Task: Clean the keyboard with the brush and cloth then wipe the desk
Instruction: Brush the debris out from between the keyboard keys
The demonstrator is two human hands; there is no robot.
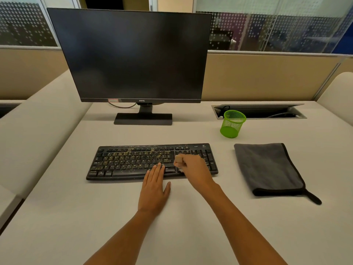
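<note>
A black keyboard point(122, 161) lies on the white desk point(57, 217), its middle keys speckled with yellowish crumbs. My right hand point(193, 167) grips a small brush with a pale wooden handle point(179, 158) over the keyboard's right-centre keys; its bristles are hidden by the fist. My left hand point(153, 190) lies flat on the desk in front of the keyboard, with straight fingertips resting on the bottom key row. A folded grey cloth point(267, 167) with black trim lies to the right of the keyboard.
A dark monitor point(131, 56) on its stand point(143, 119) sits behind the keyboard. A green mesh pen cup point(232, 124) stands at the back right, before an open cable tray point(267, 111). Beige partitions enclose the desk on three sides.
</note>
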